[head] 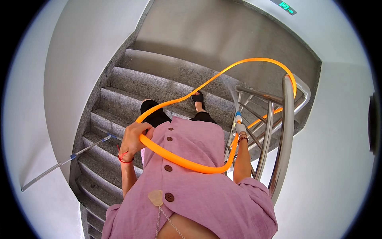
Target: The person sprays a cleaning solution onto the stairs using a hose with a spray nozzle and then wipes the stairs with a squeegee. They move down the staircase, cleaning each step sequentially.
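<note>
My left hand [135,138] is closed around an orange hose [185,161] at the left of my waist. From there the hose loops across my front to my right hand [240,128], which wears a whitish glove and grips the hose's end by the stair railing. A blue-tipped spray nozzle [238,116] sticks out beyond that hand, and a fine spray of water leaves it towards the steps. Another stretch of the hose arches over the steps and hangs over the metal handrail [283,134], then runs down behind the bars.
Speckled stone steps [149,77] lead to a grey landing [209,33], which looks wet. A long-handled squeegee or mop [73,156] leans against the white wall at the left. My sandalled foot [198,100] stands on a step. A green exit sign [285,6] is on the far wall.
</note>
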A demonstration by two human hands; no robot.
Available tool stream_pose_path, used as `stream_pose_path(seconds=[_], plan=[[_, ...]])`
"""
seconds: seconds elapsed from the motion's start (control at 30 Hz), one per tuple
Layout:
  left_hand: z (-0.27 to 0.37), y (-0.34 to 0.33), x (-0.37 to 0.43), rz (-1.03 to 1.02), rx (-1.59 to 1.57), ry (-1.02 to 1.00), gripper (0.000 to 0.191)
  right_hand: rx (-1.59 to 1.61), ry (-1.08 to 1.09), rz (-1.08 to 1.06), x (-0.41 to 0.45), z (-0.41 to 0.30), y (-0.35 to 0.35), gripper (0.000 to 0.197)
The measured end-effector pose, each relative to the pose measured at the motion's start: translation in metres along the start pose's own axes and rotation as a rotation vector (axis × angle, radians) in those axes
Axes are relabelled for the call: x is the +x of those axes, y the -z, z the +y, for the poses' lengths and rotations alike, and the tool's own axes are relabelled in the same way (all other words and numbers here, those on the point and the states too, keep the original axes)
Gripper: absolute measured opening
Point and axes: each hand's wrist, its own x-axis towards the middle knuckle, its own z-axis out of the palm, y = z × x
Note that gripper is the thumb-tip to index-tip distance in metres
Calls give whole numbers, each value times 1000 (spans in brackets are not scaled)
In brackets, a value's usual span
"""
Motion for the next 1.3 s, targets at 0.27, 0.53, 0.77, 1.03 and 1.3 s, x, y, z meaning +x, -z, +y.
stream_pose_path(seconds=[0.27, 0.53, 0.77, 1.03, 1.3], plan=[[-2, 6, 5, -12, 19, -77, 9, 436, -69, -17, -6, -7, -13, 24], [3, 7, 6, 10, -15, -51, 8, 533, -141, -29, 0, 24, -42, 20], [14, 11, 11, 81, -38, -58, 8, 1317, -197, -440, 0, 13, -60, 20], [26, 18, 20, 69, 36, -104, 10, 1730, -287, -478, -1, -23, -67, 33], [34, 13, 25, 47, 47, -126, 12, 1735, -288, -566, -7, -27, -76, 26]])
